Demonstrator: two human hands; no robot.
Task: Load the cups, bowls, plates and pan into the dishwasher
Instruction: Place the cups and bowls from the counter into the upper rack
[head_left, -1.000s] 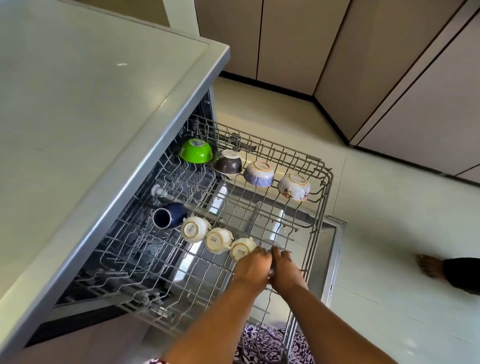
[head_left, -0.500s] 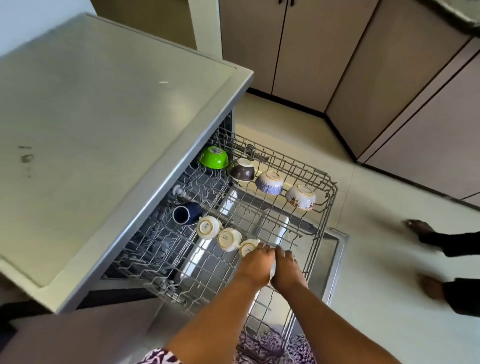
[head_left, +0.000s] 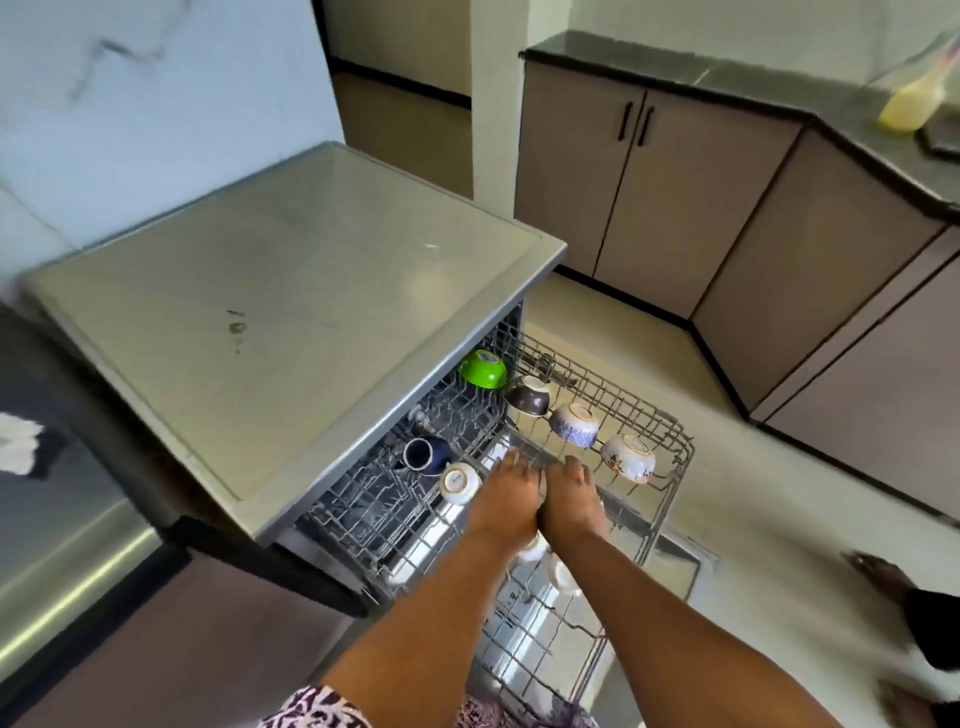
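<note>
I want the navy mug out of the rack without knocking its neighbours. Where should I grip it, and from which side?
The navy mug lies on its side, its open mouth facing left, away from the white cup. Probably pinch the rim at the mouth, thumb inside, coming from above; its handle isn't visible.

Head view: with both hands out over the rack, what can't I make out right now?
- White cups: two mostly hidden under the wrists; count unsure.
- Left hand, right hand: whether they touch the rack cannot be told.
- Lower rack: hidden beneath.
- Yellow thing on the counter: blurred, edge-cut.
</note>
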